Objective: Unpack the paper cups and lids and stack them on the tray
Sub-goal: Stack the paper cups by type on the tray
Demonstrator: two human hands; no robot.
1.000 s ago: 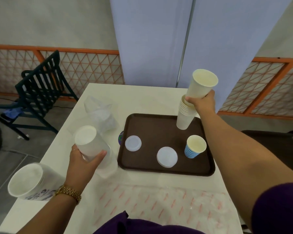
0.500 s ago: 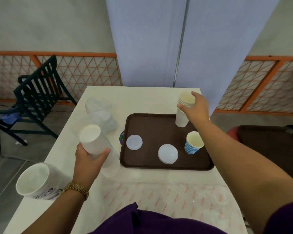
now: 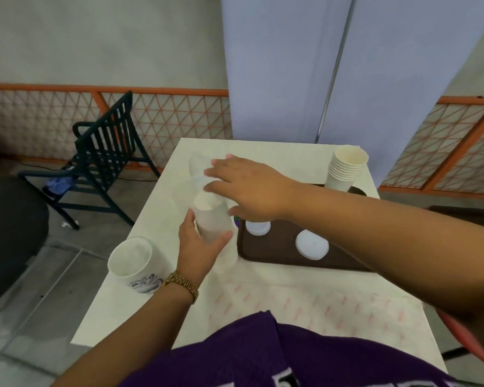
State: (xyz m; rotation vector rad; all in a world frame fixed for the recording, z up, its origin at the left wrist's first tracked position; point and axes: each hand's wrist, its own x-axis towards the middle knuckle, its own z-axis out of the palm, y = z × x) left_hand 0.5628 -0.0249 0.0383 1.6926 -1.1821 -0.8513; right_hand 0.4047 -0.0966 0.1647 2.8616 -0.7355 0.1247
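Left hand point(image 3: 200, 248) grips wrapped cups point(image 3: 213, 219); tray point(image 3: 266, 254) holds lids point(image 3: 311, 244).

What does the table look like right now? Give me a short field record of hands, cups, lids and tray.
left hand: grips a sleeve of white paper cups in clear plastic wrap
right hand: open, fingers straight, reaching over the wrap's open end
brown plastic tray: on the white table
stack of plain paper cups: upright at the tray's far right corner
white round lids: two, flat on the tray, apart
printed white cup stack: lying on the table's left edge
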